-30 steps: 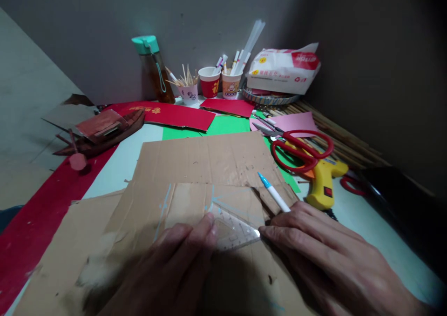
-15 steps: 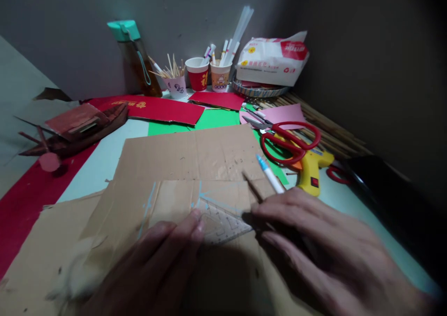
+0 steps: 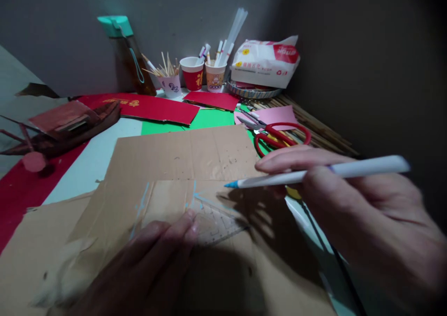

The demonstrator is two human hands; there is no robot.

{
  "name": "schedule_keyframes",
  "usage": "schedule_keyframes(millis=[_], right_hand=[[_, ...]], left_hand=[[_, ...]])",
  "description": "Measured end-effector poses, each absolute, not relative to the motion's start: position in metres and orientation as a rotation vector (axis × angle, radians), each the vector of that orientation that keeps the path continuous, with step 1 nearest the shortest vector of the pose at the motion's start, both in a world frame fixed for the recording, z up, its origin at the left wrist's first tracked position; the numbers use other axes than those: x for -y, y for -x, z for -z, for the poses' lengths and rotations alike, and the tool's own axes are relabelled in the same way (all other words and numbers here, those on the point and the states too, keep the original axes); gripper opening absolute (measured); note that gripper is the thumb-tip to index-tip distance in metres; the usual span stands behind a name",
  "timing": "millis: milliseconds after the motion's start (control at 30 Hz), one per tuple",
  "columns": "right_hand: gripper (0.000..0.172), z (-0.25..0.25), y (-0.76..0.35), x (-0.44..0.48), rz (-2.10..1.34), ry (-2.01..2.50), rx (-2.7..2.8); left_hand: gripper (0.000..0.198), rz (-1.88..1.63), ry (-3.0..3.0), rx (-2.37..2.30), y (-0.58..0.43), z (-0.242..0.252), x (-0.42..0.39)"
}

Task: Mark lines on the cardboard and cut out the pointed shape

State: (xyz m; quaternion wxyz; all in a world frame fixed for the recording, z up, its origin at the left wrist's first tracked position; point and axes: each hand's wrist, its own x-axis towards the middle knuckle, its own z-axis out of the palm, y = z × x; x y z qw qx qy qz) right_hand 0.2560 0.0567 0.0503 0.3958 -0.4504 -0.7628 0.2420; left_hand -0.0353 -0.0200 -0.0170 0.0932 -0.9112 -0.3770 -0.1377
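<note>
My right hand point(image 3: 349, 199) grips a white marker pen point(image 3: 272, 180) with a blue tip, held above the cardboard and pointing left. Beneath the tip lies a cardboard piece point(image 3: 167, 199) with light blue lines drawn on it. A clear triangular set square point(image 3: 218, 223) rests flat on this cardboard, its upper edge along a slanting blue line. The fingertips of my left hand point(image 3: 157, 251) are together and press on the set square's left end. A larger cardboard sheet point(image 3: 167, 153) extends behind.
Red-handled scissors point(image 3: 279, 134) lie behind my right hand, beside bamboo sticks point(image 3: 314, 120). A model boat point(image 3: 70, 125) stands at left. Along the wall are a bottle point(image 3: 129, 60), a cup of sticks point(image 3: 170, 85), cups with markers point(image 3: 193, 76) and a tissue pack point(image 3: 263, 64).
My right hand has lifted away from the set square and moved up and right. The marker has swung from tip-up to nearly level, tip leftward. My left hand keeps its place on the set square.
</note>
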Motion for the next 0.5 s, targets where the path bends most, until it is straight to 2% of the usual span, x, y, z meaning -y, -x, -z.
schedule_keyframes(millis=[133,267,500], right_hand=[[0.017,-0.047,-0.233,-0.067,-0.836,1.051,1.820],[0.010,-0.039,-0.225,-0.070,-0.756,1.017,1.867],[0.009,-0.033,-0.226,-0.068,-0.718,0.991,1.873]], left_hand=[[0.055,0.427,2.721,1.162,0.035,0.020,0.022],[0.066,0.268,2.755,1.154,0.034,0.014,0.022],[0.060,0.389,2.672,1.247,0.022,0.008,0.022]])
